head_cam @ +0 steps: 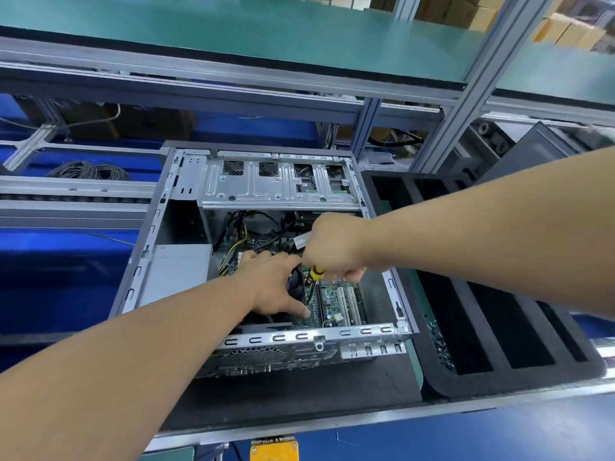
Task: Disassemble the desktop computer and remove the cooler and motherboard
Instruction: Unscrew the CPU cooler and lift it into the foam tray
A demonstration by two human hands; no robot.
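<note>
Bench mat (299, 394) | case (159, 234): motherboard (336, 304), cooler (294, 284) | tray (442, 387): screws (441, 347)

Dark-matted workbench (299, 394) — open computer case (139, 277) beside a black compartment tray (499, 327).

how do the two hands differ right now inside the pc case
The left hand lies spread with fairly straight fingers over the cooler, holding no tool; the right hand is curled around a yellow-and-black screwdriver. The left hand sits lower, its thumb on the motherboard; the right hand is raised above the board, screwdriver pointing down. Both reach inside the open computer case.
</note>
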